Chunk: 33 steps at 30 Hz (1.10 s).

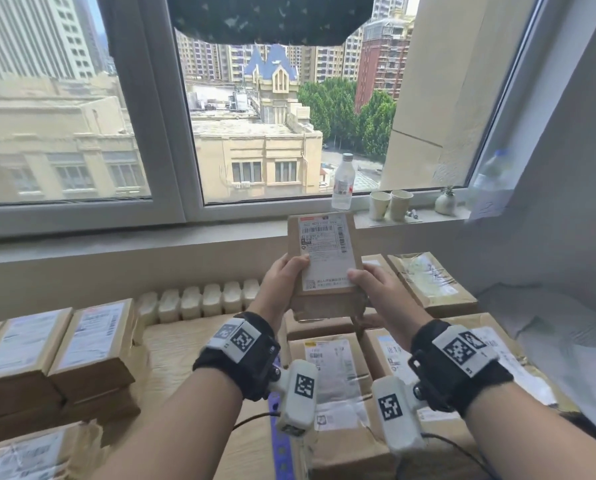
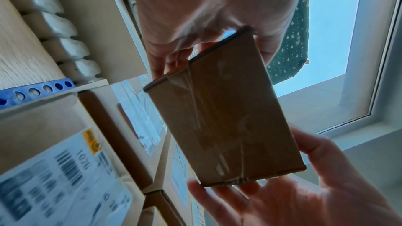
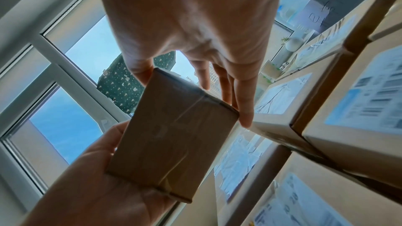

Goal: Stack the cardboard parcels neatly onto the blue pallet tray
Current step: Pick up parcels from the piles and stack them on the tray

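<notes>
I hold a small cardboard parcel with a white shipping label up in the air with both hands. My left hand grips its left edge, thumb on the label. On the right edge my right hand grips the same way. The wrist views show the parcel's taped underside with fingers of both hands beneath it. Below it, several labelled parcels lie packed side by side on the blue pallet tray, of which only a perforated blue edge shows.
More parcels are stacked on the wooden table at the left. A radiator runs behind it. On the windowsill stand a water bottle, two paper cups and a small vase.
</notes>
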Each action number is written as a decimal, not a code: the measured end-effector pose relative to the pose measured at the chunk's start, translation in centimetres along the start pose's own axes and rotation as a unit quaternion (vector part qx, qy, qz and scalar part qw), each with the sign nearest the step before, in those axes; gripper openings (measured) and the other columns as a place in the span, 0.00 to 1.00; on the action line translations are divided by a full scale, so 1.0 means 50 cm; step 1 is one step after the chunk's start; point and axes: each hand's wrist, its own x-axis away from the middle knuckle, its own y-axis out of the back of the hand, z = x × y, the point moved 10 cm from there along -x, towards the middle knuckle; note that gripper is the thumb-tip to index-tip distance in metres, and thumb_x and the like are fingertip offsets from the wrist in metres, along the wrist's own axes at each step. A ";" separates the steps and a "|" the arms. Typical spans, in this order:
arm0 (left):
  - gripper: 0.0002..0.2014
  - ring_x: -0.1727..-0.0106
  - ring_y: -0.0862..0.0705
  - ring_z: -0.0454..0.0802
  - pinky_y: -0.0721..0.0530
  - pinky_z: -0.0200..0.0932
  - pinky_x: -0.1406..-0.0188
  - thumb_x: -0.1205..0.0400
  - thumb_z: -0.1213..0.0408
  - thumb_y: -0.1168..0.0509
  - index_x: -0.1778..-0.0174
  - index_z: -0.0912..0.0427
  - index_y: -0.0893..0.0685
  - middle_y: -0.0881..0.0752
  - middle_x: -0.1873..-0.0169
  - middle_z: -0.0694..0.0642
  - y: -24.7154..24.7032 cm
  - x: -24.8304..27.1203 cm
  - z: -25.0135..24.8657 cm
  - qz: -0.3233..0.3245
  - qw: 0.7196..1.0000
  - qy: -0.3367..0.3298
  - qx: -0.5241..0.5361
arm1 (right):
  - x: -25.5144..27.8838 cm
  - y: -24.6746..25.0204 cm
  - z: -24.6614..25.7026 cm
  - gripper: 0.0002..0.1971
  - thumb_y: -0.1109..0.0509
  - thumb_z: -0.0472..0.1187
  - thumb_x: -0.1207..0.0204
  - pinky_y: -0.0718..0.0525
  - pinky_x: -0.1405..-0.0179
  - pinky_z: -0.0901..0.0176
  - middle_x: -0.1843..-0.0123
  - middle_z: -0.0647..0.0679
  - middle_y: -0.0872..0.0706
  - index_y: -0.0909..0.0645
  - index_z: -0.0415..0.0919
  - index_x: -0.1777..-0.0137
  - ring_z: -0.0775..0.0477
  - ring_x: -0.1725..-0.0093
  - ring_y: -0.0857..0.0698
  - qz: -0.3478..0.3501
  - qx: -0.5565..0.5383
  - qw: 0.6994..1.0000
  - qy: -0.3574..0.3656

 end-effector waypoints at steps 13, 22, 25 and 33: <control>0.21 0.47 0.11 0.57 0.15 0.43 0.63 0.17 0.56 0.36 0.29 0.59 0.24 0.12 0.42 0.60 0.031 -0.107 0.043 -0.074 0.993 0.081 -0.047 | -0.137 -0.030 -0.032 0.22 0.41 0.56 0.17 0.17 0.38 0.47 0.44 0.46 0.14 0.21 0.41 0.33 0.46 0.45 0.16 0.006 0.123 0.992 -0.038; 0.33 0.45 0.11 0.56 0.16 0.58 0.36 0.34 0.47 0.31 0.32 0.57 0.19 0.10 0.45 0.55 0.036 -0.111 0.080 -0.102 0.990 0.082 -0.056 | -0.145 -0.022 -0.066 0.28 0.40 0.60 0.19 0.19 0.41 0.48 0.40 0.44 0.15 0.23 0.40 0.31 0.43 0.42 0.16 0.007 0.182 0.981 -0.061; 0.33 0.45 0.10 0.56 0.15 0.57 0.37 0.33 0.49 0.32 0.32 0.60 0.18 0.10 0.45 0.57 0.038 -0.105 0.082 -0.114 0.989 0.088 -0.046 | -0.145 -0.019 -0.067 0.27 0.41 0.61 0.19 0.19 0.41 0.47 0.41 0.44 0.16 0.23 0.39 0.32 0.44 0.43 0.17 0.010 0.198 0.978 -0.063; 0.25 0.45 0.10 0.57 0.14 0.53 0.38 0.23 0.53 0.31 0.33 0.62 0.17 0.10 0.45 0.58 0.044 -0.091 0.075 -0.116 0.988 0.087 -0.054 | -0.141 -0.022 -0.068 0.27 0.42 0.59 0.17 0.19 0.39 0.47 0.41 0.46 0.17 0.24 0.40 0.29 0.43 0.42 0.18 0.016 0.209 0.976 -0.057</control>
